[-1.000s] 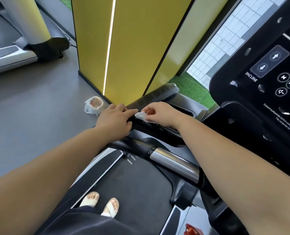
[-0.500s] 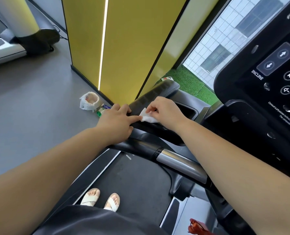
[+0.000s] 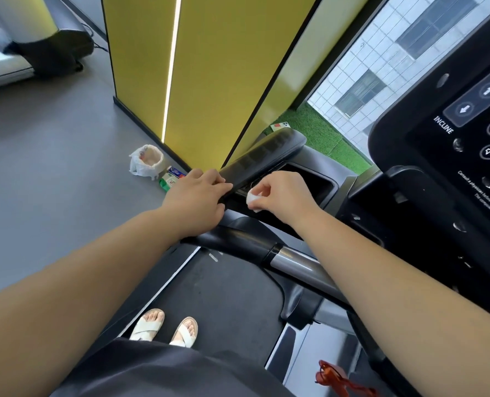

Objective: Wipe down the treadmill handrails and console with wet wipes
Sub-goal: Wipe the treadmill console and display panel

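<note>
Floor, left: white bag-lined bin (image 3: 146,161), with a green-and-white packet (image 3: 170,179) just beside it. Left hand (image 3: 196,200) rests on the near end of the black handrail (image 3: 266,150), fingers straight and together. Wet wipe (image 3: 253,199), bunched, sits just right of those fingertips, at the recess beside the rail. Right hand (image 3: 282,193): fingers curled, pinching the wipe. Console (image 3: 395,133) far right.

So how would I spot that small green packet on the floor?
Find the tall yellow pillar; at its foot, on the grey floor, sits a crumpled white plastic bag. The packet lies right beside that bag, just beyond the left hand. It alone is green and white, flat where the bag is puffed open.
</note>
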A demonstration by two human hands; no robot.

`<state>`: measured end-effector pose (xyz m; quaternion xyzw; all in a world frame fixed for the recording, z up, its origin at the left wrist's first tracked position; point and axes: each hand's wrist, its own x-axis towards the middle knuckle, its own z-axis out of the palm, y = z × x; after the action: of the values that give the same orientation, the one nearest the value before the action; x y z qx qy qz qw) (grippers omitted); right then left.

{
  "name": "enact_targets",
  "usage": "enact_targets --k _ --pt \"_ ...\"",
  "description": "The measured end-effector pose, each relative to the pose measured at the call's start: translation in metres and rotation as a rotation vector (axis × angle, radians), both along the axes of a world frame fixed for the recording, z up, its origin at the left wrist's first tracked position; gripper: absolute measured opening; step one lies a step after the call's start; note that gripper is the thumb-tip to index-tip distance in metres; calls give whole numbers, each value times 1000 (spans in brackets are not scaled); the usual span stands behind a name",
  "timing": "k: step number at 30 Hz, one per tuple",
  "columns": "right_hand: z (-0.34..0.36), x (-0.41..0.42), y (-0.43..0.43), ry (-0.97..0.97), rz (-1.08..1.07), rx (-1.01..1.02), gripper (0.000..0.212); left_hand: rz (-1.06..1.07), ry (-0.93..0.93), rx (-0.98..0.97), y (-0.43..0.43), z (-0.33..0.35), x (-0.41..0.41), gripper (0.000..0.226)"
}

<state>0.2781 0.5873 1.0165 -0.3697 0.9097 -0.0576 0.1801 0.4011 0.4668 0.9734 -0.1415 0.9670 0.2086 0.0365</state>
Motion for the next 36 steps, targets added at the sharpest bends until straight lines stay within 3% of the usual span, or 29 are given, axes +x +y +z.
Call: enact_targets --k 6,17,20,24,29,36 --pt "-8 18 -22 131 0 78 16 8 1 -37 4 2 -1 48" --pt "-4 11 -9 156 -95 167 23 5 -52 -62 7 5 -3 50" --pt "-6 21 -26 177 -79 158 15 18 -34 -62 9 7 -7 48" --pt "-5 15 -11 176 -109 184 31 -34 -36 -43 10 3 -9 49" --pt "7 -3 29 195 -100 245 23 -154 -59 -58 7 -1 -10 50" --pt "-3 0 1 230 -44 280 20 -146 -23 -9 16 2 -17 48"
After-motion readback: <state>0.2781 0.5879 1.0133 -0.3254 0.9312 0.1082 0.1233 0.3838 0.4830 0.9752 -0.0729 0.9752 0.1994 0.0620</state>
